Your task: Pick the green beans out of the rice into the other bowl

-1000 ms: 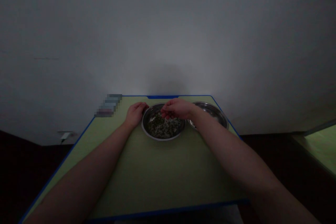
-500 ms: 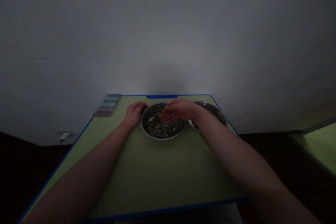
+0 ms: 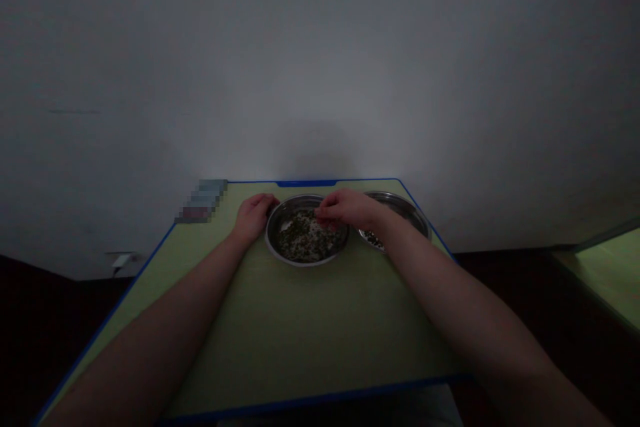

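A round metal bowl stands on the table, holding a mix of small pale grains and darker green ones. My left hand rests at its left side, fingers curled against the rim and partly hidden. Over the bowl's right part hovers my right hand, thumb and fingertips pinched together; anything between them is too small to make out. A second metal bowl sits just to the right, partly behind my right wrist, with some dark pieces in it.
The pale green table has a blue edge and stands against a grey wall. A blurred-out flat item lies at its far left corner. A white plug is in the wall at left. The light is dim.
My right hand's fingers opened and spread over the bowl half a second ago and are now pinched together, slightly farther right. My left hand has stayed at the rim.
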